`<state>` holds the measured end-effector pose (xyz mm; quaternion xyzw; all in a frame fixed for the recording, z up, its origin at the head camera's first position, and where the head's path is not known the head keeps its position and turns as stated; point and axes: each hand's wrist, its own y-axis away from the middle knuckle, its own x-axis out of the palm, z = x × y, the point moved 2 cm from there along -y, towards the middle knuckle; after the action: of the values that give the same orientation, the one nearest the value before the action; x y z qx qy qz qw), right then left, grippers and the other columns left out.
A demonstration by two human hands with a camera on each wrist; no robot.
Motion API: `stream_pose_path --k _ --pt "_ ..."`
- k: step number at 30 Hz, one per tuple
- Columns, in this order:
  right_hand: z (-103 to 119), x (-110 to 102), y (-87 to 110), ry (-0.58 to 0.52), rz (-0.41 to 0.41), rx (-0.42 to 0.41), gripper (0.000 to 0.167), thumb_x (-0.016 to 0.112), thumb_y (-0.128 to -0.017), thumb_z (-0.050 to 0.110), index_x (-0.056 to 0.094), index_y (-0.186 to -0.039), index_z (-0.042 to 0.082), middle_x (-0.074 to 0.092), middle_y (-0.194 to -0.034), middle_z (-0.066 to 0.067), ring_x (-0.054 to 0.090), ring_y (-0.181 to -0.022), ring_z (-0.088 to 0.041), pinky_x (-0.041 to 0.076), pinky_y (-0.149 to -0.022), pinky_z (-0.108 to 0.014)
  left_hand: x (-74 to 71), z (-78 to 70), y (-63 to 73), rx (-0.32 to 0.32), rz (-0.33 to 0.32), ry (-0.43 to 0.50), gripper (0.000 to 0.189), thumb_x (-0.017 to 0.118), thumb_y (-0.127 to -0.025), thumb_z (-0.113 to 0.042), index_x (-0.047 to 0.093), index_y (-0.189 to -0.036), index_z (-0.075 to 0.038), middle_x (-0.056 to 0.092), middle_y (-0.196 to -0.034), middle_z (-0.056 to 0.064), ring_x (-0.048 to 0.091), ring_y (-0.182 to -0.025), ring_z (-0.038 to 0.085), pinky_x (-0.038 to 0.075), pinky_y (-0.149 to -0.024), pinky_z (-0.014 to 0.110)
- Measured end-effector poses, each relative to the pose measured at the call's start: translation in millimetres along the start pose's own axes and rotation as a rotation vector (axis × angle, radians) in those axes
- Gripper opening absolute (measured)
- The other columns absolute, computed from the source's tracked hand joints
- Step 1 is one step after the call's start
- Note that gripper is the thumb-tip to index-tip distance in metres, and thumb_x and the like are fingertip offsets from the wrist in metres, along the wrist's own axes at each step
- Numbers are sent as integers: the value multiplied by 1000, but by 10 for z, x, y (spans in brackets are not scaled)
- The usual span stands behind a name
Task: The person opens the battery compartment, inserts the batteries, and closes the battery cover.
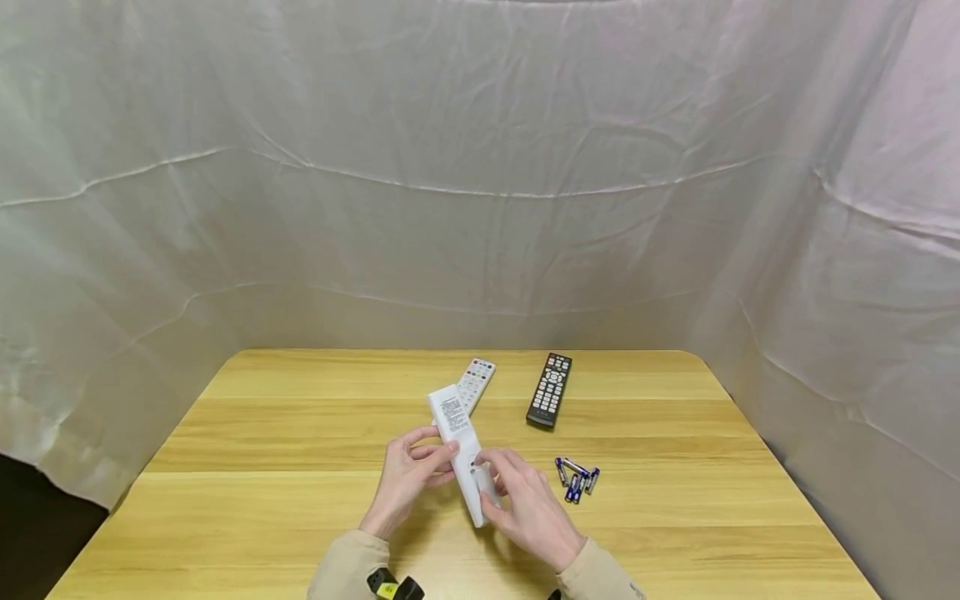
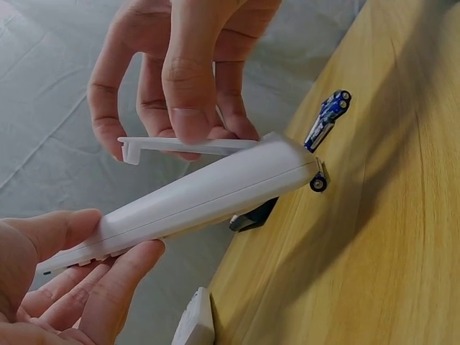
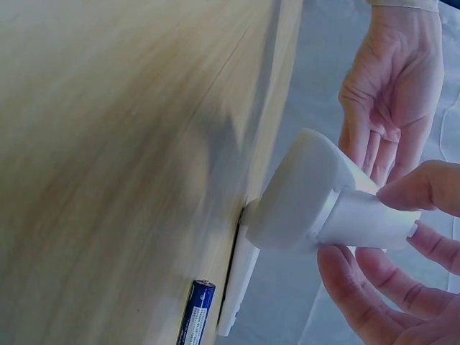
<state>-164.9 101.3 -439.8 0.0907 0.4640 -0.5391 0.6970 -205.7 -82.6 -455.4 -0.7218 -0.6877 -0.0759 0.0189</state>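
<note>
My left hand [image 1: 408, 471] grips a white remote control [image 1: 452, 412] by its sides, between thumb and fingers. The remote is held above the table with its printed back facing up. With thumb and fingers, my right hand [image 1: 528, 510] pinches the white battery cover [image 2: 190, 146]. In the left wrist view the cover is raised off the remote's back at its tabbed end, while its other end sits right at the remote's end. The right wrist view shows the cover [image 3: 366, 219] between my right thumb and fingers. The inside of the battery compartment is mostly hidden.
Several small blue and silver batteries [image 1: 576, 483] lie in a cluster on the wooden table [image 1: 285, 442], right of my right hand. A second white remote [image 1: 477, 379] lies behind the held one. A black remote [image 1: 550, 392] lies farther right. Grey cloth [image 1: 480, 250] hangs around the table.
</note>
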Motion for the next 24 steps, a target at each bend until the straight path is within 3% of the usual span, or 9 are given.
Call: stream_pose_path --k 24 --pt "-5 -21 -1 5 -36 -63 40 74 -83 -1 60 -120 4 67 -106 -12 69 -79 -18 62 -64 -19 15 1 11 -5 -16 10 39 71 -91 -5 58 -125 10 74 -102 28 74 -72 16 67 -75 36"
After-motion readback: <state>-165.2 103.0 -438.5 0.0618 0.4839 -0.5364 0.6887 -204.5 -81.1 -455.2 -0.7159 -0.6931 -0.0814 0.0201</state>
